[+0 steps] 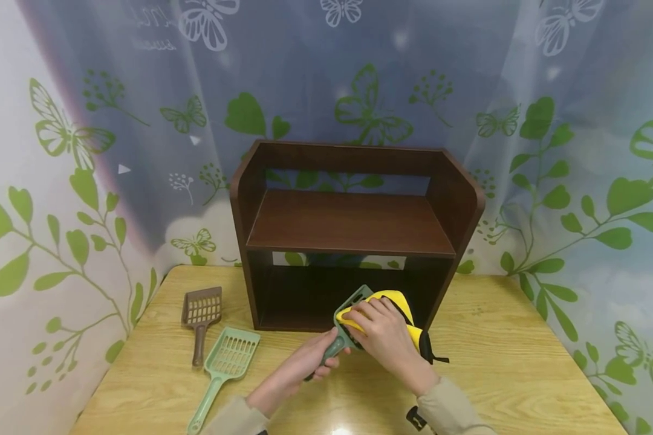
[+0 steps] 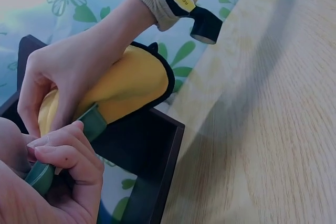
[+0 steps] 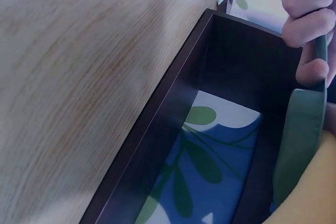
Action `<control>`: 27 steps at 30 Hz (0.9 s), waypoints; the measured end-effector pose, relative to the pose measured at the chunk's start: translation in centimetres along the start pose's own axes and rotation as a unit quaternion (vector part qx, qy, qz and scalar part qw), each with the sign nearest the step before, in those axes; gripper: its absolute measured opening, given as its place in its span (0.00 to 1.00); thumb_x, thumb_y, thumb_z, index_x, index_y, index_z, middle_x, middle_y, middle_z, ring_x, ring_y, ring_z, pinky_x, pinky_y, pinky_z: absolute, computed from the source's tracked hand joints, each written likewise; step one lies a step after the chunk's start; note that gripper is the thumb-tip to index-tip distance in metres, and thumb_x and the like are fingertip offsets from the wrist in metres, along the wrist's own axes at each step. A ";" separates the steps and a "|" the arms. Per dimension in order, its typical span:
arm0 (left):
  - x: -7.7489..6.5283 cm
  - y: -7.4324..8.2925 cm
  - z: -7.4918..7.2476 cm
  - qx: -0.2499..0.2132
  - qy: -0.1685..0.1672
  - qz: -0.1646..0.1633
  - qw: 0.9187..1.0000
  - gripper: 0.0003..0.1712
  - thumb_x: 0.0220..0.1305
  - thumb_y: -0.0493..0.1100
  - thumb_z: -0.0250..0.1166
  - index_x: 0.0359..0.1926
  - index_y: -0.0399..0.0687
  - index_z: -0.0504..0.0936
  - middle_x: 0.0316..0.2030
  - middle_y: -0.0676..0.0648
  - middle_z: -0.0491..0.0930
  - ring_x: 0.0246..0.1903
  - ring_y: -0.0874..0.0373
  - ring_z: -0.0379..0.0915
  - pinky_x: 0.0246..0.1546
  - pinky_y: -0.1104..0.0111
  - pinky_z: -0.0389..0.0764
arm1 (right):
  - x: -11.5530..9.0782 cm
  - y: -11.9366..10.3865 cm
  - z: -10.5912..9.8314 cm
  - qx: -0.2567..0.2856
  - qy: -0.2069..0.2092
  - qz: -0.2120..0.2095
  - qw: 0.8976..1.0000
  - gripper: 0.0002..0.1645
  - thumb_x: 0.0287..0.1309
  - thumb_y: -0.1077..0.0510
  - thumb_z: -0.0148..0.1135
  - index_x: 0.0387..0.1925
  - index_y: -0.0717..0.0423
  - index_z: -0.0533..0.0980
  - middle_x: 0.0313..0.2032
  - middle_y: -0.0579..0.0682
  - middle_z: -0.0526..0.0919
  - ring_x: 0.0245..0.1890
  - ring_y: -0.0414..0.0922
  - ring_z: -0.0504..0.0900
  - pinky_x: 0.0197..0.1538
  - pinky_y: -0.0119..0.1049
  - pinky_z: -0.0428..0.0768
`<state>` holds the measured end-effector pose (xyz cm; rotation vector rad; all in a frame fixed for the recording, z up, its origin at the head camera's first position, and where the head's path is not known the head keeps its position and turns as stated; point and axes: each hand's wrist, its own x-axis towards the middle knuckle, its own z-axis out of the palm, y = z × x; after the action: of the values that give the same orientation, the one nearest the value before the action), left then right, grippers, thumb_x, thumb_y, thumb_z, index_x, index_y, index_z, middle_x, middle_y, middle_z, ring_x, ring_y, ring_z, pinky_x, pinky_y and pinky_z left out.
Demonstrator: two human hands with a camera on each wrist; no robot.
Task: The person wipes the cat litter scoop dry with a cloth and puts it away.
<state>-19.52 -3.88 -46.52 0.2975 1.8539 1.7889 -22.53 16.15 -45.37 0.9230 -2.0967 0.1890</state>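
My left hand grips the handle of a dark green slotted litter scoop, tilted up before the shelf's lower compartment. In the left wrist view, the fingers of my left hand curl round that handle. My right hand holds a yellow cloth with black edging against the scoop's head, covering much of it. The cloth hangs folded beneath my right hand in the left wrist view. The right wrist view shows the scoop's side with the cloth touching it.
A dark brown two-tier shelf stands at the back of the wooden table. To the left lie a brown slotted scoop and a light green slotted scoop. A leaf-and-butterfly patterned curtain hangs behind.
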 end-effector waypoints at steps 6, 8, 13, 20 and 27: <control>0.0 0.0 0.4 -0.006 0.005 0.005 1.000 0.35 0.80 0.64 0.43 0.55 0.36 0.77 0.20 0.57 0.64 0.16 0.68 0.54 0.19 0.77 0.58 | 0.4 0.2 -0.1 -0.067 0.029 0.038 0.997 0.22 0.34 0.58 0.88 0.33 0.47 0.84 0.34 0.47 0.83 0.34 0.47 0.81 0.40 0.43 0.79; 0.0 0.0 0.4 -0.010 0.005 0.006 1.000 0.35 0.80 0.63 0.43 0.55 0.36 0.77 0.20 0.57 0.64 0.16 0.68 0.54 0.19 0.77 0.57 | 0.5 0.6 -0.2 -0.079 0.039 0.049 0.995 0.22 0.33 0.60 0.88 0.33 0.49 0.83 0.34 0.49 0.82 0.34 0.49 0.81 0.39 0.43 0.78; -0.1 -0.4 0.3 -0.013 0.002 0.010 1.000 0.34 0.81 0.62 0.42 0.54 0.35 0.77 0.21 0.57 0.63 0.16 0.68 0.53 0.19 0.77 0.58 | 0.5 1.8 -0.3 -0.082 0.057 0.069 0.993 0.25 0.29 0.64 0.89 0.33 0.52 0.84 0.35 0.52 0.81 0.34 0.51 0.79 0.39 0.43 0.78; -0.1 -0.8 0.2 -0.006 0.016 0.006 1.000 0.34 0.81 0.62 0.43 0.54 0.35 0.78 0.21 0.56 0.64 0.16 0.68 0.54 0.19 0.77 0.58 | -0.1 2.4 -0.5 -0.073 0.017 0.043 0.996 0.20 0.39 0.65 0.85 0.35 0.51 0.84 0.36 0.50 0.80 0.34 0.49 0.78 0.40 0.41 0.76; -0.2 -0.9 0.0 0.004 0.056 0.016 0.998 0.35 0.80 0.63 0.44 0.53 0.34 0.79 0.21 0.57 0.64 0.16 0.68 0.54 0.20 0.77 0.59 | -1.1 2.4 -1.2 -0.056 -0.024 0.030 0.998 0.17 0.43 0.66 0.81 0.36 0.53 0.84 0.36 0.50 0.80 0.33 0.48 0.75 0.40 0.41 0.75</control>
<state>-19.17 -4.11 -47.36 0.2349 1.9431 1.8552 -22.92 18.96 -44.92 0.8054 -2.1571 0.0801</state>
